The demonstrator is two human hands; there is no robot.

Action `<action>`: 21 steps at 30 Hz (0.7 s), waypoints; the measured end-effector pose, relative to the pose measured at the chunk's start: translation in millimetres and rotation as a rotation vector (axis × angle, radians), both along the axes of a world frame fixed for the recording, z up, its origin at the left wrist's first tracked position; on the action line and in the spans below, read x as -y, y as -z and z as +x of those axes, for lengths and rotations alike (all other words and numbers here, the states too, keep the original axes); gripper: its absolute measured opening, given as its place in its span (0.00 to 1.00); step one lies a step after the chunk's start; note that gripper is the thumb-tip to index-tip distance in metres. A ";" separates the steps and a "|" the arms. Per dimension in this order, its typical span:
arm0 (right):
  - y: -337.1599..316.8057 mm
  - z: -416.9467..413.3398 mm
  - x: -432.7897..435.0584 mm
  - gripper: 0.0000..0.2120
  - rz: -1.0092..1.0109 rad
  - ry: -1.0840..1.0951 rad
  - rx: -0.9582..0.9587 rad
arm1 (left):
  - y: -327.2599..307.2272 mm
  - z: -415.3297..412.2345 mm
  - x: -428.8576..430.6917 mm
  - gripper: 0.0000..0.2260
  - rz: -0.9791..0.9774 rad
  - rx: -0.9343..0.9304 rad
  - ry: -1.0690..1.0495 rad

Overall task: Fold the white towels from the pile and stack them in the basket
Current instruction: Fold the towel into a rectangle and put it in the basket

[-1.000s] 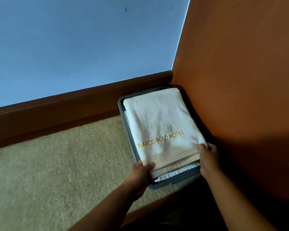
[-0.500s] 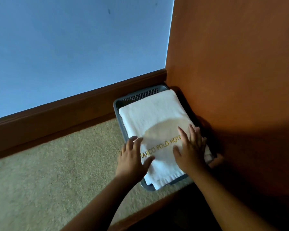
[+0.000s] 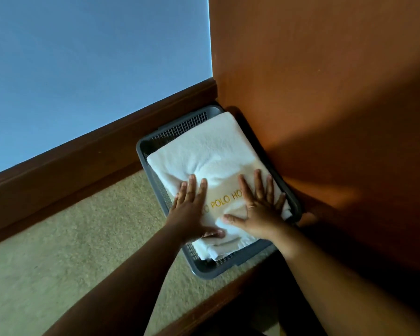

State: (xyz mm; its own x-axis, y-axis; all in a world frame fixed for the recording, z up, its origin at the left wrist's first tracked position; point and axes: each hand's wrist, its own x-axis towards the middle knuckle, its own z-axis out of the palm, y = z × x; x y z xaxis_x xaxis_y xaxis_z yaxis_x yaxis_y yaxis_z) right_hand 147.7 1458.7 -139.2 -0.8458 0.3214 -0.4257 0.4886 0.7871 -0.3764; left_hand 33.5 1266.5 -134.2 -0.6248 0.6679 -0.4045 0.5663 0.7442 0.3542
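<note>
head view, looking down into a room corner. a folded white towel (image 3: 204, 151) with gold lettering lies on top of the towel stack inside the grey mesh basket (image 3: 141, 147), which sits on beige carpet (image 3: 70, 238) against the dark skirting board (image 3: 83, 156) and the orange wall (image 3: 325, 93). the left hand (image 3: 190, 212) and right hand (image 3: 260, 209) press flat on the towel, fingers straight and spread, gripping nothing.

Carpeted room corner, a hotel by my reading.
I see beige carpet (image 3: 70, 251), wooden skirting (image 3: 83, 163), painted walls (image 3: 83, 57), and gold lettering (image 3: 224, 202) "POLO HO" on a towel (image 3: 204, 146).
</note>
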 end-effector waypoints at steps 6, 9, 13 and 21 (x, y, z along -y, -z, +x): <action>-2.2 0.0 -0.1 0.58 -0.007 -0.010 0.021 | 1.0 3.6 1.8 0.67 0.014 -0.038 -0.002; -8.7 6.1 4.0 0.60 0.020 -0.010 0.030 | -1.9 22.4 10.2 0.63 0.009 -0.099 0.005; -15.3 24.6 17.7 0.64 0.063 0.028 0.037 | 1.6 70.0 49.5 0.52 -0.013 -0.132 0.059; -64.5 7.3 158.4 0.43 0.217 -0.172 -0.140 | -15.8 122.1 258.0 0.44 -0.125 -0.091 -0.322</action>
State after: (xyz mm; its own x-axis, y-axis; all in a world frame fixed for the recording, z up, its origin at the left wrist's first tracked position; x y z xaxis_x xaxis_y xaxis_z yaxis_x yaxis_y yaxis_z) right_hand 155.0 1300.3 -74.7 -0.9412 0.2394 -0.2385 0.2968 0.9230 -0.2448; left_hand 155.6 1008.5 -118.4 -0.8324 0.3797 -0.4036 0.3209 0.9241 0.2077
